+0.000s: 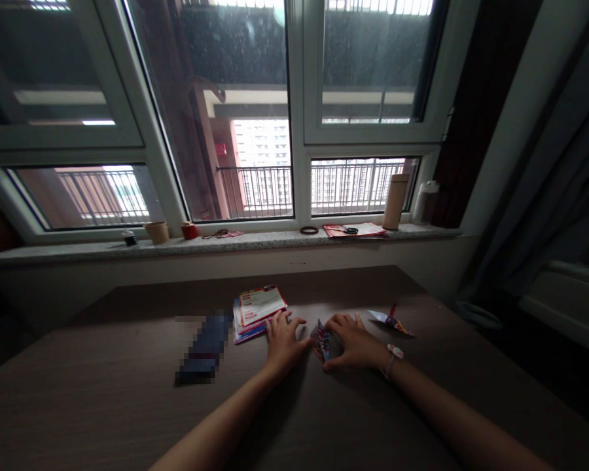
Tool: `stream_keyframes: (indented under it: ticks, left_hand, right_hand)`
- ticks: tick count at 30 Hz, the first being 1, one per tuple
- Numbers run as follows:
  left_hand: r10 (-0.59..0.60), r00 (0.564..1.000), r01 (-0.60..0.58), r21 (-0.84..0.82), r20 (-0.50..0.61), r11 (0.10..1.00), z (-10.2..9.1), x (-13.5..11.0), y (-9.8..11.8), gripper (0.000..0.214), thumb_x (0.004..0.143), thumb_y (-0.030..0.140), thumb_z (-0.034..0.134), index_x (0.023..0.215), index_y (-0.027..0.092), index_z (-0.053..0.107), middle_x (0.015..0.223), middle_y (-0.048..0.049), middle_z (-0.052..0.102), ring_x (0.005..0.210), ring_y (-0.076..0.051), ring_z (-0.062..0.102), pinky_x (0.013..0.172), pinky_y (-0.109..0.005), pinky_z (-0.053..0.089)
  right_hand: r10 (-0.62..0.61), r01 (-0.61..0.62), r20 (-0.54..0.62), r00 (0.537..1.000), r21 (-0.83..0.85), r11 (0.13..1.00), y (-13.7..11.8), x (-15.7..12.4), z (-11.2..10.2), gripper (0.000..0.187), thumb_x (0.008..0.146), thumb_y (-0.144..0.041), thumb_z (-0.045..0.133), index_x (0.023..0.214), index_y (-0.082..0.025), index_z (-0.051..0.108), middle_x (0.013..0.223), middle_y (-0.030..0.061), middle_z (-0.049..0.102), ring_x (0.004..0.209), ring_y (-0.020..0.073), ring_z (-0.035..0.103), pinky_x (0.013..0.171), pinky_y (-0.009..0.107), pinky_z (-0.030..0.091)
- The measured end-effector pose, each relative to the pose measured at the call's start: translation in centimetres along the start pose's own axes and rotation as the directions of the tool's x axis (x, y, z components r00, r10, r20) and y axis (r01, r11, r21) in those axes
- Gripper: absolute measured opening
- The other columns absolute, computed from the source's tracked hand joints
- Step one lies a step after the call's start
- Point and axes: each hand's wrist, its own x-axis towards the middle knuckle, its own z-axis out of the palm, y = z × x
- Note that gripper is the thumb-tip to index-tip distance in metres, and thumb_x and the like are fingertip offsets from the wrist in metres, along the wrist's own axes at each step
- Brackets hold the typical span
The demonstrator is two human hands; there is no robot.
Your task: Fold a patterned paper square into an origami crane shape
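Observation:
Between my hands a small folded paper piece (pixel 322 341) with a colourful print stands on the brown table. My right hand (pixel 360 343), with a bracelet at its wrist, has its thumb and fingers around the right side of this paper. My left hand (pixel 285 341) is open, its fingers spread at the lower right edge of a stack of printed sheets (pixel 261 306). Its thumb points at the folded paper; whether it touches the paper I cannot tell. Another folded paper piece (pixel 392 322) lies to the right, beyond my right wrist.
A dark blue, pixelated oblong object (pixel 205 347) lies left of the sheets. Along the window sill (pixel 269 242) are a tan cup (pixel 157 232), a red spool-like item (pixel 189 230), a dark ring (pixel 309 230), scissors (pixel 349 230) on papers, a tan flask (pixel 395 203) and a clear bottle (pixel 426 203).

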Motion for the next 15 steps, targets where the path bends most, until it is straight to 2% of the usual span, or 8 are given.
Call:
stream_keyframes:
  ticks: [10,12,15]
  left_hand:
    - [0.014,1.000,-0.013,0.011,-0.014,1.000,0.19,-0.04,-0.02,0.035,0.072,0.036,0.073,0.106,0.031,0.068,0.131,-0.0055,0.050,0.132,-0.031,0.032,0.112,-0.055,0.011]
    - [0.019,1.000,-0.019,0.005,-0.016,1.000,0.14,-0.07,0.04,0.033,0.072,0.034,0.073,0.105,0.030,0.069,0.131,-0.0060,0.051,0.131,-0.030,0.033,0.112,-0.054,0.013]
    - [0.030,1.000,-0.030,-0.019,-0.007,0.999,-0.02,-0.10,0.20,0.030,0.072,0.031,0.074,0.102,0.029,0.070,0.129,-0.0059,0.051,0.128,-0.029,0.037,0.111,-0.054,0.017]
  right_hand:
    - [-0.010,0.009,0.009,1.000,0.068,0.998,0.54,-0.08,0.16,0.079,0.050,-0.064,0.078,0.116,-0.029,0.054,0.125,0.0050,0.050,0.123,0.0308,0.041,0.112,0.057,0.008]
    - [-0.007,0.010,-0.027,1.000,0.106,0.994,0.67,0.01,0.29,0.066,0.058,-0.063,0.075,0.112,-0.029,0.057,0.122,0.0039,0.053,0.121,0.0286,0.043,0.112,0.056,0.008]
    - [0.036,-0.017,-0.106,0.994,0.173,0.985,0.97,0.31,0.67,0.033,0.080,-0.056,0.061,0.099,-0.029,0.063,0.114,0.0015,0.058,0.116,0.0235,0.048,0.112,0.051,0.012]
